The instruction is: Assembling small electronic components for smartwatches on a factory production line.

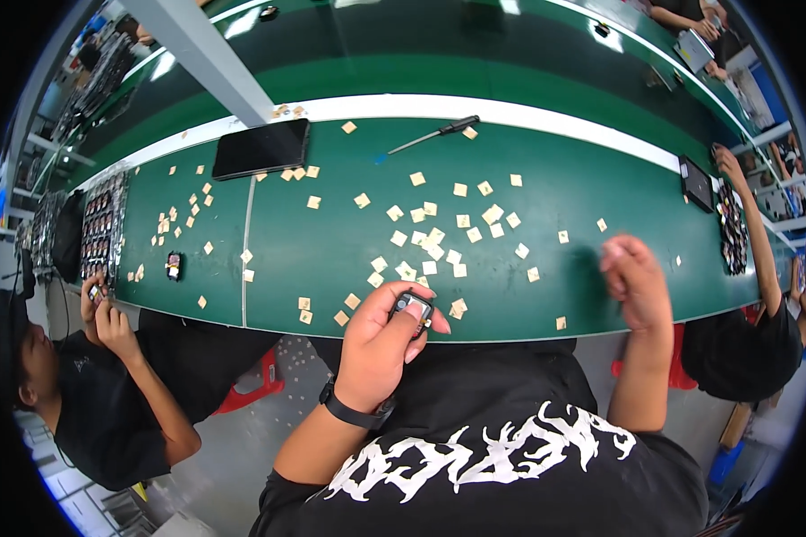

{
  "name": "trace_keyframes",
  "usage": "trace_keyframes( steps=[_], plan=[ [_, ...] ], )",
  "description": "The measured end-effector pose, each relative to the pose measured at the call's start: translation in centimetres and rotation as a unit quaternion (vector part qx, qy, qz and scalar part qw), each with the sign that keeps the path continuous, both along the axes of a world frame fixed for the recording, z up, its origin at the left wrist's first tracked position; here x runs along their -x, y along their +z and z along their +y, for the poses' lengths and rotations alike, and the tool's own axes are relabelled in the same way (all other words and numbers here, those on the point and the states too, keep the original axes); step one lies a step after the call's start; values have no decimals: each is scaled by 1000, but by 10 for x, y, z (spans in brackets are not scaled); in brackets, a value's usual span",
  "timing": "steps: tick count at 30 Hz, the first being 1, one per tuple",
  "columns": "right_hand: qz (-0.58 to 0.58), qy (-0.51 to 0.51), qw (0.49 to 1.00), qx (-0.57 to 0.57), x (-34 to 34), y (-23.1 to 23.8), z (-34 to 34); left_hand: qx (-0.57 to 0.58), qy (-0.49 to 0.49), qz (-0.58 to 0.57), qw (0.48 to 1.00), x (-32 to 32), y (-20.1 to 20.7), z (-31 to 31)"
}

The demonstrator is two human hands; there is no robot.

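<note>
You grip a small dark device (409,297) in your left hand (374,333) at the frame's lower centre; your right hand (639,285), at centre right, curls narrow, whether holding anything cannot be told, as pale squares (434,236) dot the green tabletop (331,246) mid-frame

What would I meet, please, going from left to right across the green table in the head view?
Rows of dark parts, loose black device, black tablet, left grip holding a small device, right grip, flat black item, pile of dark parts.
</note>
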State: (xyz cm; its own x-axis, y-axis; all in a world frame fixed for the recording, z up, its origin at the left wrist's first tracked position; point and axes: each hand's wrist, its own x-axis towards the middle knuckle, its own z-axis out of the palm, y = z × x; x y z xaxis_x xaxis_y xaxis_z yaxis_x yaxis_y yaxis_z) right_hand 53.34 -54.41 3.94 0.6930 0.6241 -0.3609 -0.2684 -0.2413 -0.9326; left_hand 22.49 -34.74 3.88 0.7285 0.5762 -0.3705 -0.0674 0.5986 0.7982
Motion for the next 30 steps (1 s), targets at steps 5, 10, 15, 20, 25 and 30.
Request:
trace_keyframes(
  steps=[5, 10, 15, 20, 25, 30],
  plan=[
    [-499, -132, 834, 194, -167, -54, -121, 49, 28, -9, 998, 4, 4, 16],
    [-620, -199, 619, 440, -259, -70, -178, -61, 132, 22, 989, 30, -3, 48],
    [-566, -251, 631, 468, -296, -76, -180, -192, 221, 97, 951, 72, 0, 82],
    [-528, -262, 606, 534, -312, -69, -162, -269, 306, 212, 888, 119, -11, 118],
    [-485, -269, 611, 565, -303, -57, -137, -347, 324, 349, 808, 166, -25, 154],
    [-511, -195, 644, 535, -309, -55, -143, -391, 278, 429, 765, 191, -30, 180]
  ],
)
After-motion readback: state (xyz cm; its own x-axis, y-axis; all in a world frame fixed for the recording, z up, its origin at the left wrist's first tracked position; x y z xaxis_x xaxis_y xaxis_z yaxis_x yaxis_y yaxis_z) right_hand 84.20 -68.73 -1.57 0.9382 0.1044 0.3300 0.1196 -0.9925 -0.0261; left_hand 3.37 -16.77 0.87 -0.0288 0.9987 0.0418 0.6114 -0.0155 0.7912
